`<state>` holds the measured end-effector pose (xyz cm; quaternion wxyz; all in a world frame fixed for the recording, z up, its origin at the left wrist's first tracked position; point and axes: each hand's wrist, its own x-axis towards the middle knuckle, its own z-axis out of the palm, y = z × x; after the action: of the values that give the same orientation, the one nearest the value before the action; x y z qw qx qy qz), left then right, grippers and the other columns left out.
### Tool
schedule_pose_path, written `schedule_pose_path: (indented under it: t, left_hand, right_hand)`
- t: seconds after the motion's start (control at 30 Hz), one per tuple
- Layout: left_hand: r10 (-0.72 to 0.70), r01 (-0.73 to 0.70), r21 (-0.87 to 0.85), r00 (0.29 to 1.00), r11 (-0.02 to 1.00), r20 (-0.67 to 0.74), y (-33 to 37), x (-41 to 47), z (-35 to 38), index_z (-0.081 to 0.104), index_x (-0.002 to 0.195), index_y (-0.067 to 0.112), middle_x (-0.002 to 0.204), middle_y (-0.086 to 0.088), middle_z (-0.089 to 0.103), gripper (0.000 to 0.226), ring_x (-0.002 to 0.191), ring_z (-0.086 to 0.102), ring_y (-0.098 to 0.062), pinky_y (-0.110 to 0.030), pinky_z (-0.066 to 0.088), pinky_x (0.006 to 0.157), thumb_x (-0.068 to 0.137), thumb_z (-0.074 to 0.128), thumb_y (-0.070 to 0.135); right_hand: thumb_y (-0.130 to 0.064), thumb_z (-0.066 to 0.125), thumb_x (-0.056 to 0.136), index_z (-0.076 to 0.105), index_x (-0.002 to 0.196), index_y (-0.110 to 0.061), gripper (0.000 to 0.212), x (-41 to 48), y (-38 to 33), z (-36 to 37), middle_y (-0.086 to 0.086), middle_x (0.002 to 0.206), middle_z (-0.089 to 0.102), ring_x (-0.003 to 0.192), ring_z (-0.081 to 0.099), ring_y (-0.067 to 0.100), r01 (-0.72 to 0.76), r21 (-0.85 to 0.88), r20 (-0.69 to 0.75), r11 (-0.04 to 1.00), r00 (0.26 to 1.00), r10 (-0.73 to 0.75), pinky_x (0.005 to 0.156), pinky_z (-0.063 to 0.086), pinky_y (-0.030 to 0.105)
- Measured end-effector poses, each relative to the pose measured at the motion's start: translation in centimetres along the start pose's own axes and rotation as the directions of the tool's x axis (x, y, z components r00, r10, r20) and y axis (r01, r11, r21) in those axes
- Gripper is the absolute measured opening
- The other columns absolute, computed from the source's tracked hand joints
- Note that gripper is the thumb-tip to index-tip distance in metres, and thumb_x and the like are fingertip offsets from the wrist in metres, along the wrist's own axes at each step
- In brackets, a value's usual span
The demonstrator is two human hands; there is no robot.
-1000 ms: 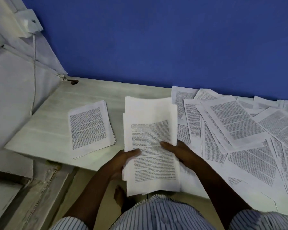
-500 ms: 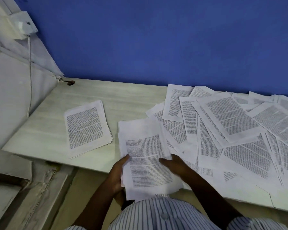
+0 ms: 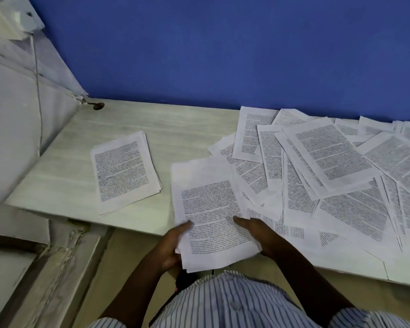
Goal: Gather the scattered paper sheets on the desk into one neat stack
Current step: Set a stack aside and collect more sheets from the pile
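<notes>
This looks like an office or study. A pale desk (image 3: 128,129) meets a blue wall (image 3: 223,43), covered with printed sheets (image 3: 329,152).

I held a bundle of sheets (image 3: 211,209) over the near edge of the desk (image 3: 171,129), left hand (image 3: 173,245) gripping its lower-left corner, right hand (image 3: 258,233) pinching its right edge, thumb on top. A small stack (image 3: 126,171) lay at ten o'clock from it; scattered sheets (image 3: 341,166) overlapped toward two o'clock.

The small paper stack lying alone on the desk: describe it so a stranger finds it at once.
From the blue wall, look down to the pale desk. On its left part lies the small stack, alone. Unlike the scattered sheets to the right, it is nearly squared and unheld.
</notes>
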<state>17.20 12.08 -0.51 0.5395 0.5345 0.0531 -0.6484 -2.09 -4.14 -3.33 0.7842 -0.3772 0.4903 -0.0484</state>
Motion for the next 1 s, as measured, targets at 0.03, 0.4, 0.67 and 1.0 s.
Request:
schedule_pose_path:
  t: [0.03, 0.4, 0.67, 1.0]
  left_hand:
    - [0.012, -0.008, 0.090, 0.999, 0.996, -0.037, -0.4, 0.3, 0.1, 0.064, 0.127, 0.009, 0.120, -0.012, 0.072, 0.034, 0.104, 0.071, -0.027, -0.036, 0.060, 0.078, 0.095, 0.064, 0.020]
    - [0.514, -0.503, 0.110, 0.850, 0.857, -0.113, 7.3, -0.6, 3.7, 0.064, 0.120, 0.007, 0.100, 0.001, 0.076, 0.031, 0.088, 0.074, -0.012, -0.020, 0.058, 0.070, 0.093, 0.058, -0.006]
    - [0.611, -0.625, 0.158, 0.781, 0.765, 0.131, 14.8, -2.8, 5.8, 0.055, 0.139, 0.013, 0.132, -0.010, 0.065, 0.060, 0.120, 0.064, -0.027, -0.042, 0.053, 0.098, 0.082, 0.075, 0.012]
    - [0.697, -0.688, 0.120, 0.698, 0.716, -0.164, 13.7, -1.7, 8.1, 0.069, 0.113, 0.017, 0.109, -0.002, 0.076, 0.030, 0.105, 0.071, -0.025, -0.045, 0.053, 0.097, 0.087, 0.071, 0.003]
  right_hand:
    - [-0.030, 0.076, 0.084, 0.067, 0.125, -0.009, 0.046, 0.1, 0.1, 0.4, 0.007, 0.113, 0.074, 0.100, 0.071, 0.026, 0.014, -0.078, -0.024, 0.997, 1.000, -0.016, 0.081, 0.058, 0.031]
    - [-0.012, 0.065, 0.088, 0.062, 0.132, -0.009, 0.043, -1.4, -7.1, 1.7, 0.013, 0.128, 0.067, 0.120, 0.062, 0.033, 0.293, 0.333, 0.040, 0.896, 0.945, -0.323, 0.106, 0.047, 0.049]
    - [-0.010, 0.059, 0.093, 0.060, 0.132, -0.010, 0.038, -2.8, -16.5, 2.4, 0.013, 0.125, 0.069, 0.106, 0.068, 0.029, 0.516, 0.316, 0.047, 0.796, 0.830, -0.556, 0.084, 0.058, 0.040]
    - [-0.019, 0.068, 0.086, 0.061, 0.133, -0.011, 0.048, -2.2, -11.4, 4.9, 0.015, 0.125, 0.068, 0.109, 0.066, 0.030, 0.293, 0.635, -0.030, 0.715, 0.934, -0.357, 0.094, 0.055, 0.045]
